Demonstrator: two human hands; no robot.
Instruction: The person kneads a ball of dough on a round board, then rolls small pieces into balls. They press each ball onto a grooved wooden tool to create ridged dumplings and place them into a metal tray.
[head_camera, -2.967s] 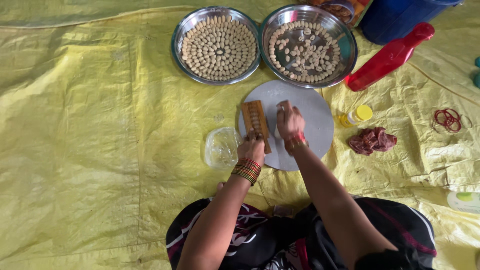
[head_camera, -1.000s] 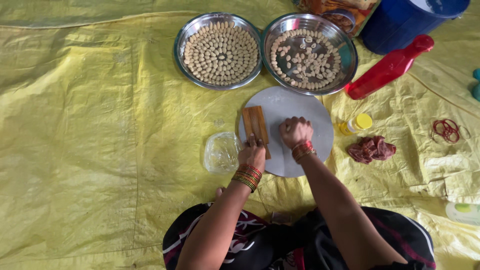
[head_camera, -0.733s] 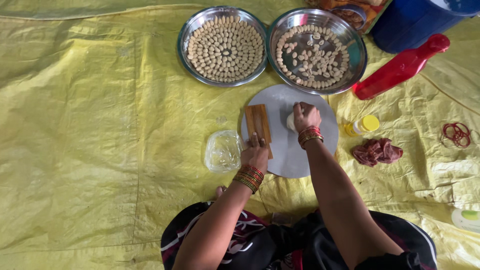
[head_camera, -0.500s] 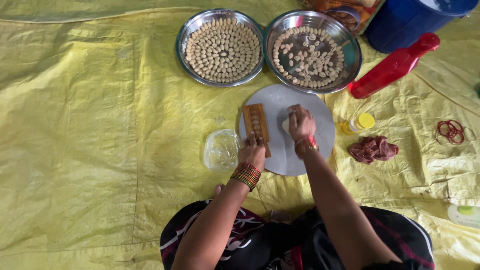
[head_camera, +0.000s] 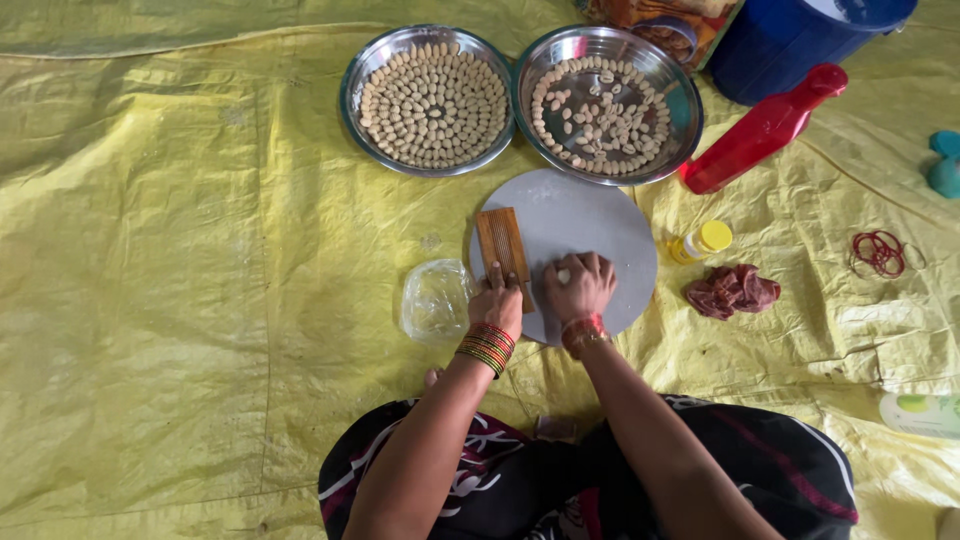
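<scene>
My left hand (head_camera: 497, 301) rests on the near end of a ridged wooden board (head_camera: 502, 245) that lies on a round grey slab (head_camera: 600, 215). My right hand (head_camera: 579, 286) is closed over a small pale piece of dough on the slab's near part, just right of the board. Beyond the slab stand two steel plates: the left plate (head_camera: 352, 85) is packed with rings of small pale shaped pieces, the right plate (head_camera: 690, 100) holds them more loosely. Both wrists wear bangles.
A yellow plastic sheet (head_camera: 150, 250) covers the floor. A clear plastic bag (head_camera: 435, 300) lies left of the slab. To the right are a small yellow-capped bottle (head_camera: 702, 241), a dark red cloth (head_camera: 733, 290), a red bottle (head_camera: 765, 128), a blue bucket (head_camera: 790, 40) and red bands (head_camera: 880, 252).
My right hand went out toward the far part of the slab and has come back to its near edge beside my left hand, closed on a pale piece. The left hand stayed on the board.
</scene>
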